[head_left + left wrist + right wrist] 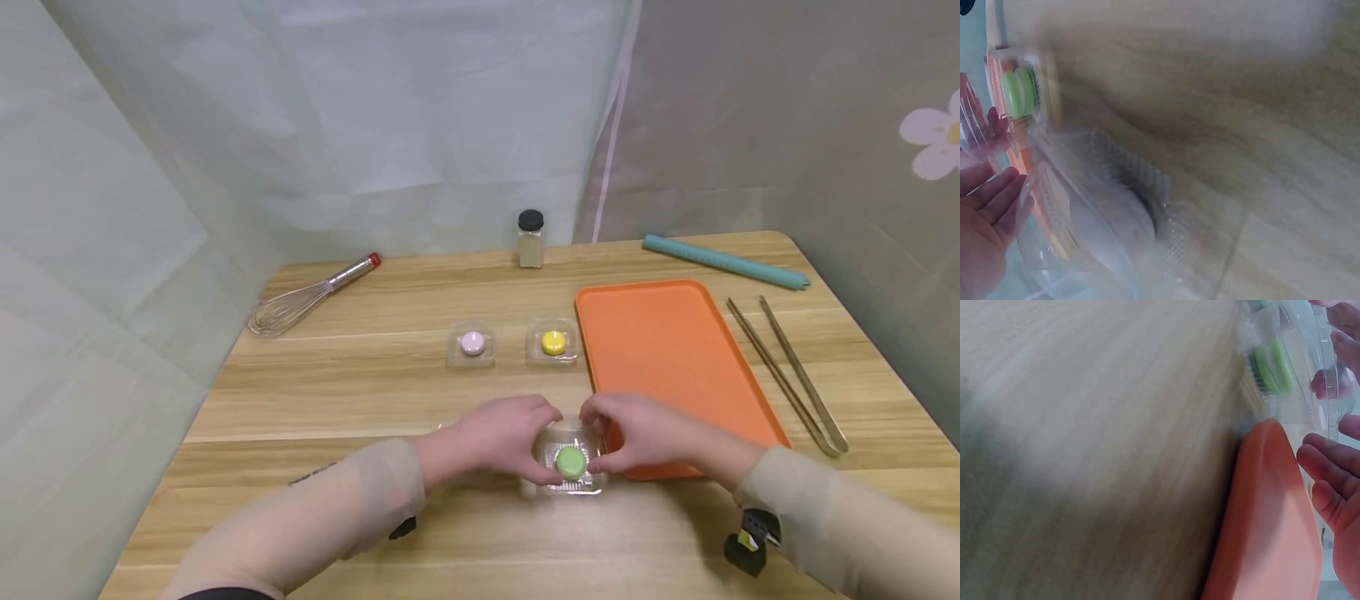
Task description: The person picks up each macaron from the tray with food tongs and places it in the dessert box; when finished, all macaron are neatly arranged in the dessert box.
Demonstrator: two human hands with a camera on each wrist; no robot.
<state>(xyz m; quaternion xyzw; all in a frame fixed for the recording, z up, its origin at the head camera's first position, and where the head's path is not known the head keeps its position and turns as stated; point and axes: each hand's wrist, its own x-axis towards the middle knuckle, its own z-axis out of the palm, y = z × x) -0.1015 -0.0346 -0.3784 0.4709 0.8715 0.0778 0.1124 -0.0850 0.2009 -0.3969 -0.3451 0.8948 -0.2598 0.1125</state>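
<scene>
A green macaron (pixel 571 463) sits in a clear plastic box (pixel 577 490) whose lid (pixel 1327 381) stands raised in the right wrist view. My left hand (pixel 510 437) holds the box's left side, thumb near the front and index finger at the back. From the right, my right hand (pixel 637 433) holds the opposite side in the same way. Close to the left wrist camera is another clear box (pixel 1141 165) with a pale macaron (pixel 1113 222); my left forearm mostly covers it in the head view.
Behind stand two clear boxes with a pink macaron (pixel 472 342) and a yellow macaron (pixel 554 342). An orange tray (pixel 675 350) lies right, beside metal tongs (pixel 795 375). A whisk (pixel 315 296), a black-capped jar (pixel 531 240) and a teal roll (pixel 723 262) lie farther back.
</scene>
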